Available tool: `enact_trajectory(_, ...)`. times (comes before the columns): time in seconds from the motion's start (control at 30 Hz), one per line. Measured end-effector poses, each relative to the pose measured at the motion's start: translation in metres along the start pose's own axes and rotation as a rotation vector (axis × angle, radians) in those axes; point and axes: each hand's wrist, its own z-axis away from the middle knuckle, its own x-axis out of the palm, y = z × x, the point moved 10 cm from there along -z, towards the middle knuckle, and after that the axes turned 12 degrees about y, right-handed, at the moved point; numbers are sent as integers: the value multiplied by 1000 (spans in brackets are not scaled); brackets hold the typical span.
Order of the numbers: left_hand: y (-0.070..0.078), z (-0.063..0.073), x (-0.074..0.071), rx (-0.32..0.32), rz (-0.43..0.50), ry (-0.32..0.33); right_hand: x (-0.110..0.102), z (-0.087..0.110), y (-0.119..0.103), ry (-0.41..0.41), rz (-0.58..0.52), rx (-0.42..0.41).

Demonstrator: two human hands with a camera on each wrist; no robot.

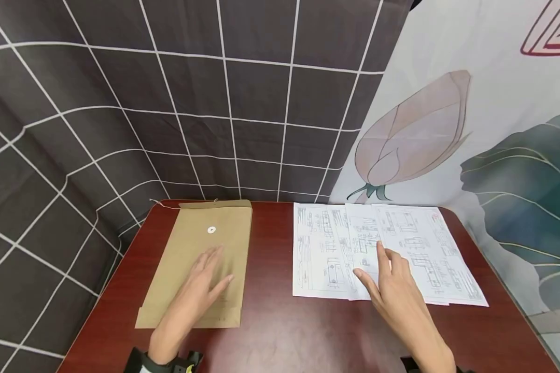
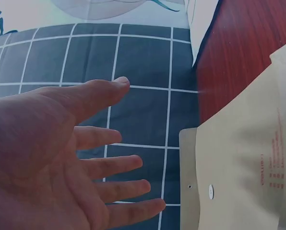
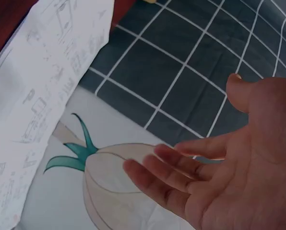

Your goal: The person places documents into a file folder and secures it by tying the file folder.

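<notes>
A brown kraft paper envelope [image 1: 217, 243] with a white round button [image 1: 211, 229] lies at the left of the table, its string trailing from the far edge. Over it hovers my left hand [image 1: 198, 290], fingers extended and holding nothing. In the left wrist view red print shows on the envelope [image 2: 244, 158]. Several overlapping white sheets with technical drawings [image 1: 322, 254] lie at the right. My right hand [image 1: 396, 292] is above their near edge, thumb spread from the fingers. The right wrist view shows that palm [image 3: 239, 167] bare, fingers loosely bent, beside the sheets [image 3: 37, 96].
The dark red wooden table [image 1: 270, 321] stretches between the envelope and the sheets. Behind and to the left hangs a dark grey cloth [image 1: 256, 93] with a white grid. A white cloth with a flower bud print [image 1: 410, 134] hangs at the right.
</notes>
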Motion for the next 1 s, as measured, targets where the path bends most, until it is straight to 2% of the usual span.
enact_trajectory(0.17, -2, 3, 2, -15, 15, 6, 5, -4, -9, -52, 13, -3)
enact_trajectory(0.37, -23, 2, -6, -90, -8, 30, 22, -7, -27, -136, -49, 33)
enact_trajectory(0.57, -53, -4, -22, -183, -73, 59, 42, -17, -53, -161, -184, 22)
enact_trajectory(0.77, -85, -5, -37, -273, -114, 84, 58, -29, -81, -187, -242, -6)
enact_trajectory(1.0, -133, -4, -40, -393, -156, 55, 90, -45, -113, -209, -361, -24)
